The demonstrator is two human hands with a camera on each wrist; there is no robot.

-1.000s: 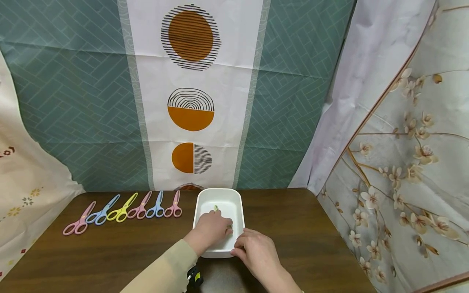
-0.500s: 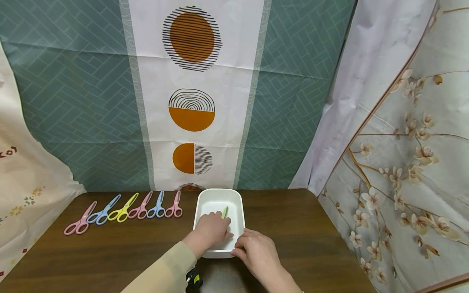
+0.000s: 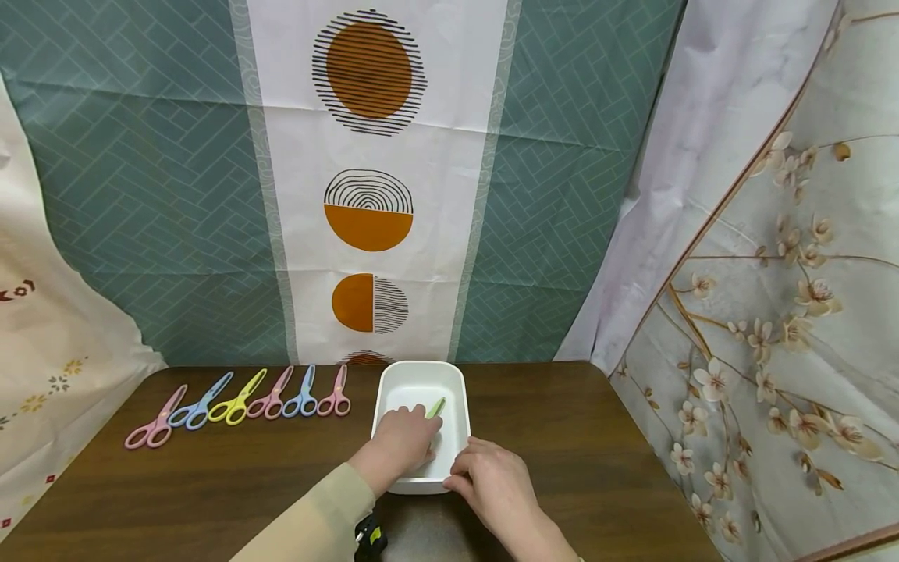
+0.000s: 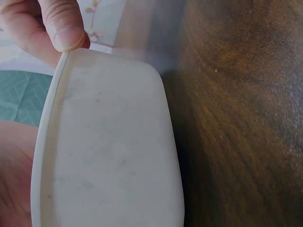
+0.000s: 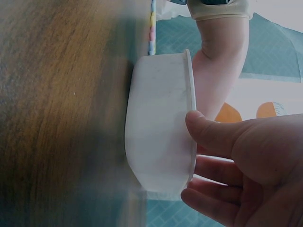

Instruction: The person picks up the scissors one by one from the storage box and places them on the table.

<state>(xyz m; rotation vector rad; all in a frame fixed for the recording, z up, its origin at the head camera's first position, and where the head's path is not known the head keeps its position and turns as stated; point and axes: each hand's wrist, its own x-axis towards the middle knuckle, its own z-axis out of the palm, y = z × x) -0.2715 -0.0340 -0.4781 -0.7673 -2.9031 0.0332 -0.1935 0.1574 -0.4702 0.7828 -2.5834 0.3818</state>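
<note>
In the head view my left hand (image 3: 402,439) reaches down into a white tray (image 3: 453,382), back of the hand up and fingers bent. From under the fingers sticks the pale green blade of a pair of scissors (image 3: 437,407); its handles are hidden by the hand. My right hand (image 3: 495,480) pinches the tray's rim at the near right corner. In the right wrist view the thumb of the right hand (image 5: 227,156) lies on the rim and the other fingers lie lower. Part of the left hand (image 4: 16,175) shows behind the tray wall (image 4: 113,137) in the left wrist view.
On the left of the brown wooden table (image 3: 281,476) several scissors lie in a row: pink scissors (image 3: 151,434), blue scissors (image 3: 193,415) and yellow scissors (image 3: 229,410) among them. A patterned curtain (image 3: 393,257) hangs right behind the table, flowered cloth (image 3: 758,351) at the right.
More of the green scissors' blade has come out from under my left hand, swinging to the right. That hand has shifted only slightly. The right hand keeps its place on the rim.
</note>
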